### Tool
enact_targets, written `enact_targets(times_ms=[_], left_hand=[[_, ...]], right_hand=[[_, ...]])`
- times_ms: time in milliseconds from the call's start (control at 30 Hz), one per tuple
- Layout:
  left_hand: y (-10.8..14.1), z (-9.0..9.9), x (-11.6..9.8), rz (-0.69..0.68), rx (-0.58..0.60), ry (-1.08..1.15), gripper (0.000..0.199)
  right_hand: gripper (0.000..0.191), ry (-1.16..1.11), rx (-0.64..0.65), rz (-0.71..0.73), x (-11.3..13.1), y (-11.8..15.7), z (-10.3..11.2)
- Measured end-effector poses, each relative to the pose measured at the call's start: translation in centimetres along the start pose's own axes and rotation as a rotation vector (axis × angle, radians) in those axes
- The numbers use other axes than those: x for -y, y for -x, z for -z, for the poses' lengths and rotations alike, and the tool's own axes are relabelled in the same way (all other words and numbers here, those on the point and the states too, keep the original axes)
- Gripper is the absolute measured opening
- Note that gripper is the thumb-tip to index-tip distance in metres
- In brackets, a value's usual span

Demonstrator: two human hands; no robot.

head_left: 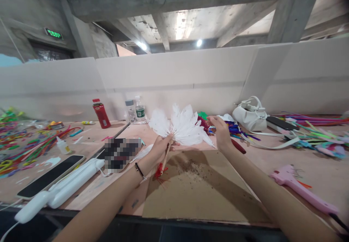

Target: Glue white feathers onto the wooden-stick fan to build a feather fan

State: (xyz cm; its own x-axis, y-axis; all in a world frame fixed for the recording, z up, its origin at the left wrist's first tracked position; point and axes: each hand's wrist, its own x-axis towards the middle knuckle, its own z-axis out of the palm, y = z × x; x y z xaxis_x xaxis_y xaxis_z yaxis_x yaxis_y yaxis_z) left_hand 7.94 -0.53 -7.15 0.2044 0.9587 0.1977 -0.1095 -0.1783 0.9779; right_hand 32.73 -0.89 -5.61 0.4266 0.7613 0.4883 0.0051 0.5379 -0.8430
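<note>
A fan of white feathers (185, 125) stands upright in the middle, its wooden stick (165, 156) slanting down to a red tassel (159, 171). My left hand (161, 145), with a dark bracelet on its wrist, is closed round the stick just under the feathers. To the right of the fan, my right hand (220, 130) is raised beside the feathers, palm turned toward them, fingers bent and apart with nothing seen between them. Brown cardboard (201, 194) lies below both hands, sprinkled with small dark specks.
At the left are a phone (51, 174), a glue bottle (63, 146), a white device (76, 182) and a red bottle (100, 114). Clear bottles (140, 111) stand behind. On the right lie a white bag (250, 115), a pink glue gun (305, 189) and colourful strips (319, 134).
</note>
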Motion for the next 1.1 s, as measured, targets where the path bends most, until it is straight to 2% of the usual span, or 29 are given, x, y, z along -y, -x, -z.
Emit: enact_targets(times_ms=[100, 200, 333, 433, 600, 633, 733, 800, 833, 900, 967, 1100], left_hand=[[0.3, -0.1, -0.1, 0.004, 0.053, -0.034, 0.04], [0.7, -0.2, -0.1, 0.019, 0.206, -0.118, 0.037], [0.7, -0.1, 0.2, 0.032, 0.368, -0.242, 0.043], [0.6, 0.1, 0.4, 0.015, 0.396, -0.336, 0.047], [1.0, 0.0, 0.4, -0.078, 0.342, -0.464, 0.043], [1.1, -0.1, 0.4, -0.102, 0.329, -0.478, 0.046], [1.3, -0.3, 0.5, -0.21, 0.25, -0.514, 0.079], [1.3, -0.3, 0.4, -0.285, 0.151, -0.508, 0.091], [1.2, -0.2, 0.4, -0.311, 0.105, -0.495, 0.088], [0.8, -0.1, 0.3, -0.319, 0.05, -0.449, 0.068], [0.4, 0.0, 0.2, -0.286, 0.051, -0.397, 0.046], [-0.1, 0.2, 0.1, -0.192, 0.062, -0.258, 0.045]], right_hand=[[0.044, 0.037, 0.038, 0.05, 0.3, 0.0, -0.1], [0.044, 0.107, 0.128, 0.083, 0.5, 0.1, -0.2], [0.032, 0.229, 0.285, 0.03, -0.3, 0.0, -0.2], [0.031, 0.298, 0.278, -0.018, -1.5, 0.0, 0.1], [0.039, 0.329, 0.204, 0.02, -2.3, 0.1, 0.4], [0.041, 0.338, 0.173, 0.055, -2.1, 0.1, 0.5], [0.048, 0.386, 0.032, 0.219, -0.8, 0.2, 0.6], [0.036, 0.427, -0.022, 0.36, 0.3, 0.6, 0.5], [0.025, 0.444, -0.018, 0.435, 0.8, 1.0, 0.3], [0.009, 0.462, 0.06, 0.581, 1.5, 2.4, -0.4], [0.012, 0.461, 0.208, 0.711, 1.8, 4.2, -1.5], [0.024, 0.443, 0.556, 0.896, 1.5, 8.2, -3.5]])
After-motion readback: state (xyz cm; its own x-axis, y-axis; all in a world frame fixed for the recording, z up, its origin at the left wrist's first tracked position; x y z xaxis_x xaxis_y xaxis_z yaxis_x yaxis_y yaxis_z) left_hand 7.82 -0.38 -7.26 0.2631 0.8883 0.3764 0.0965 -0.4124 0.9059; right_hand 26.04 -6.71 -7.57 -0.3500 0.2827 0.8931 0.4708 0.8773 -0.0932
